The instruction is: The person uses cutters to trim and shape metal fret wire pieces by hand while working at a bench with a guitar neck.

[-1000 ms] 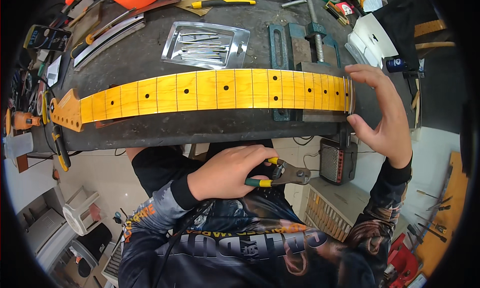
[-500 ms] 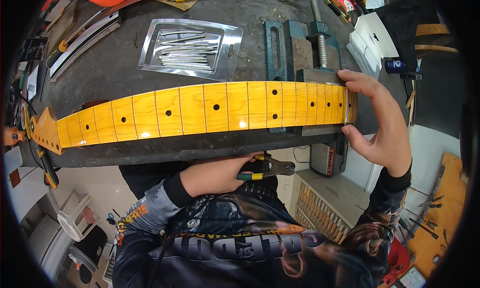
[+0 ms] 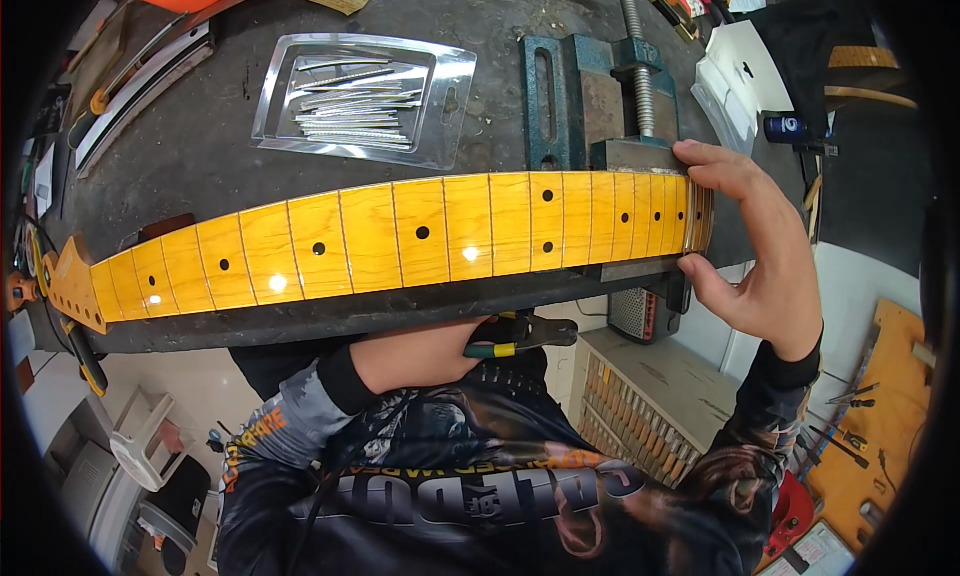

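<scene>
Guitar neck (image 3: 370, 236): lies fretboard up along the front of the dark workbench (image 3: 220, 181), headstock (image 3: 75, 288) leftward, heel end rightward; that way up, I'd say, so its top face is reachable.
Vise (image 3: 545, 96): green, with its screw standing beyond the board; the heel end lies across it, probably as a firm rest. From here I can't tell whether anything is clamped.
Right hand (image 3: 752, 246): spread in a wide C over the heel end, fingers near the far edge, thumb near the near one, gripping nothing that I can make out; the span seems meant to steady or feel both edges. Contact is unclear.
Left hand (image 3: 450, 348): below the bench edge, closed around green-and-yellow nippers (image 3: 552, 332), partly hidden; carried low, I suppose, to stay off the board.
Fret wire (image 3: 355, 106): loose silver pieces in a clear plastic tray (image 3: 262, 111) behind the neck, apparently kept together and within reach.
</scene>
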A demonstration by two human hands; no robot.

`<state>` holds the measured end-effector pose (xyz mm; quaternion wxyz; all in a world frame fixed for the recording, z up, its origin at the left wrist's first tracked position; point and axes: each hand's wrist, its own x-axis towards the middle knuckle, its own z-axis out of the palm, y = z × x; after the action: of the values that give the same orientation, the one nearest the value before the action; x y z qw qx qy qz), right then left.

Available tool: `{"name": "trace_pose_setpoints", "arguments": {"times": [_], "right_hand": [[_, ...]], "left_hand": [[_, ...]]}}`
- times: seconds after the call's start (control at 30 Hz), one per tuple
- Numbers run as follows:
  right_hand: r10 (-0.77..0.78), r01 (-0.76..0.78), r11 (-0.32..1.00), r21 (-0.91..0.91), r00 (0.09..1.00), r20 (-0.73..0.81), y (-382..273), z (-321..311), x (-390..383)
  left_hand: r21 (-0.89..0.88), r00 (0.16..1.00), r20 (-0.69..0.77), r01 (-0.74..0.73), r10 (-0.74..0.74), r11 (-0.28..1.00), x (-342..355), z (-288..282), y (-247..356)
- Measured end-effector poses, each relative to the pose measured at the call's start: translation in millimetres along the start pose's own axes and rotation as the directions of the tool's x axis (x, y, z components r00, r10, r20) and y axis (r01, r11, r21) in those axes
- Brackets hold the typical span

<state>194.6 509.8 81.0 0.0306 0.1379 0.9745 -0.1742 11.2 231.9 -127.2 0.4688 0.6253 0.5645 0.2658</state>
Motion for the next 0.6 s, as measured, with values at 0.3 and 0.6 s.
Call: {"name": "trace_pose_setpoints", "arguments": {"times": [0.3,0.6], "right_hand": [[0.001,-0.001,1.0,-0.011,1.0,0.015,-1,-1,1],[0.023,-0.023,1.0,-0.003,1.0,0.02,-4,-1,2]], "left_hand": [[0.013,0.998,-0.05,-0.038,0.038,0.999,-1,2,-5],[-0.05,0.991,-0.093,-0.096,0.091,0.994,5,12,-13]]}}
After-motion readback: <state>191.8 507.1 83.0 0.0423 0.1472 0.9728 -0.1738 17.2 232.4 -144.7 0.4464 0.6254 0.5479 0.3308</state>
